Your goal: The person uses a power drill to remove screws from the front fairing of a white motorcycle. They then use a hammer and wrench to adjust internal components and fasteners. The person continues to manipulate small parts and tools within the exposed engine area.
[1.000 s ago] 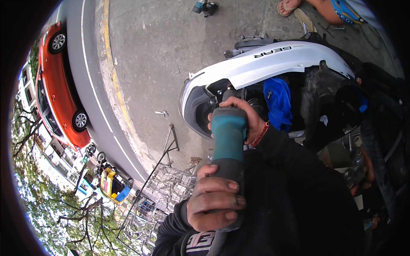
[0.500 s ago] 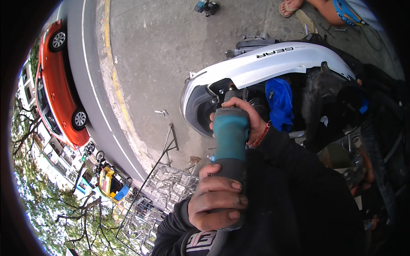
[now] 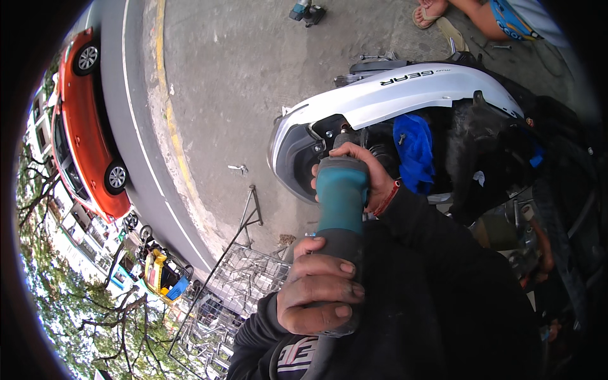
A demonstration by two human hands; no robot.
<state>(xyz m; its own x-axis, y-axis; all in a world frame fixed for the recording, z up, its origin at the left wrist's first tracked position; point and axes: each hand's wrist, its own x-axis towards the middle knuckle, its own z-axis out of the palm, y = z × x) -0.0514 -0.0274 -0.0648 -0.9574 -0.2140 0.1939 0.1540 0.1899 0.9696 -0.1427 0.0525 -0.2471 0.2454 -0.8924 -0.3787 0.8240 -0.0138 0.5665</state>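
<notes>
A long, straight-bodied teal-and-black power tool [image 3: 342, 199] points away from me, with both my hands closed on it. My right hand [image 3: 370, 171], with a red bracelet at the wrist, wraps around the tool's front collar. Farther back, my left hand [image 3: 320, 288] grips the black rear part with its fingers folded over the top. The narrow nose reaches into the open end of a white scooter body panel [image 3: 386, 88], close to some bolts [image 3: 329, 134]; whether it touches anything I cannot make out. A crumpled blue cloth [image 3: 415, 152] lies to the right of my right hand.
Dark scooter parts [image 3: 478, 130] fill the right. A metal rack [image 3: 247, 272] stands at lower left. Another power tool [image 3: 308, 12] rests on the concrete at the far side, and a person's sandalled foot [image 3: 429, 14] is at far right. Beyond the kerb, an orange car [image 3: 85, 139] is on the road.
The tool's rear end and my left hand have shifted slightly away from me and to the left. My right hand keeps its hold in nearly the same place.
</notes>
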